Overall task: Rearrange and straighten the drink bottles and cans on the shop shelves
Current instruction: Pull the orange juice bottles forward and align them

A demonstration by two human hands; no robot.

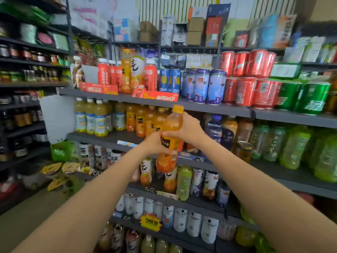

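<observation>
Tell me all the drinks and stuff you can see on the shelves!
orange juice bottle: one, orange with a yellow cap, held in front of the shelves, tilted
red cans: many, red, top drink shelf, stacked two high
green cans: several, green, right of the red cans
blue cans: several, blue and purple, top drink shelf, middle
pale yellow bottles: several, white caps, second shelf, left
orange bottles: a row, second shelf, behind the held one
green bottles: many, second shelf, right
white bottles: a row, lower shelf
boxes: several, brown and white, up top
left hand: gripping the bottle's label
right hand: gripping the bottle's upper part
</observation>
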